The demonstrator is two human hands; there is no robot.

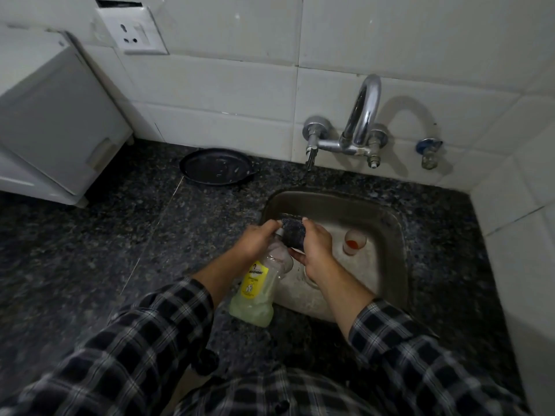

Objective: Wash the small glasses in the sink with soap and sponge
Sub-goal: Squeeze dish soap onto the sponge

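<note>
1 small clear glass with orange-red dregs, upright on the floor of the square steel sink, right of both hands and apart from them; unwashed, judging by the residue. Possibly a 2nd clear rim just under the right hand, too hidden to call.

Left hand: fingers curled round the neck of the clear plastic soap bottle with yellow label and pale green liquid, tipped toward the basin, base at the sink's near-left rim. Right hand: thumb and fingers pinching the dark, coarse scouring sponge, held up against the bottle's mouth.

Judged as the soaping step: loading the sponge, no glass scrubbed yet, no water visible from the curved chrome tap. Left to do: scrub each glass, rinse, set aside.

Open basin between hands and glass, so an easy reach rightward with the sponge. Steep sink walls close to the glass on its far and right sides. Speckled dark granite counter left of the sink for setting the bottle down; round black plate well back by the tiled wall, out of the way.
</note>
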